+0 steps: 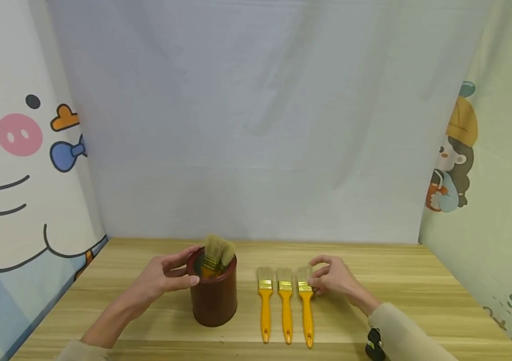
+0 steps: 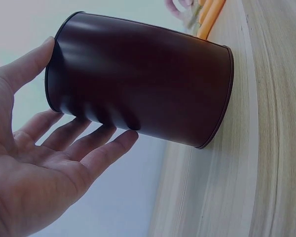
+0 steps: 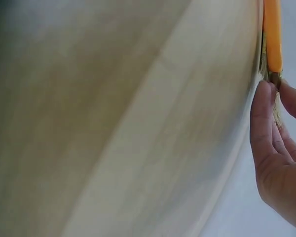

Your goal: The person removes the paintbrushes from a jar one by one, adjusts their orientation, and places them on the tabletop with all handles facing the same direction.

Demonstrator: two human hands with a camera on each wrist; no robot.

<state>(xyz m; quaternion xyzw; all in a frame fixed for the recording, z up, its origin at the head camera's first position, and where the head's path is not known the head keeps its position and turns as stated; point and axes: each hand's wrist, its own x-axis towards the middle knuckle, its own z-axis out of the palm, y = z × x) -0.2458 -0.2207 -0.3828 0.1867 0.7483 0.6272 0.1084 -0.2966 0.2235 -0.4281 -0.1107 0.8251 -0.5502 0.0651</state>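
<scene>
A dark red-brown cylindrical pot stands upright on the table, two paintbrushes leaning in it bristles up. My left hand holds it at the left, thumb on the rim and fingertips along the side, as the left wrist view shows. To its right three paintbrushes with yellow-orange handles lie in a row, bristles away from me: a left one, a middle one and a right one. My right hand pinches the right paintbrush at its metal ferrule, thumb and fingers on either side.
The wood-grain table ends at a pale grey cloth backdrop. Printed cartoon cloths flank it, with a white figure on the left and a child in a yellow hat on the right.
</scene>
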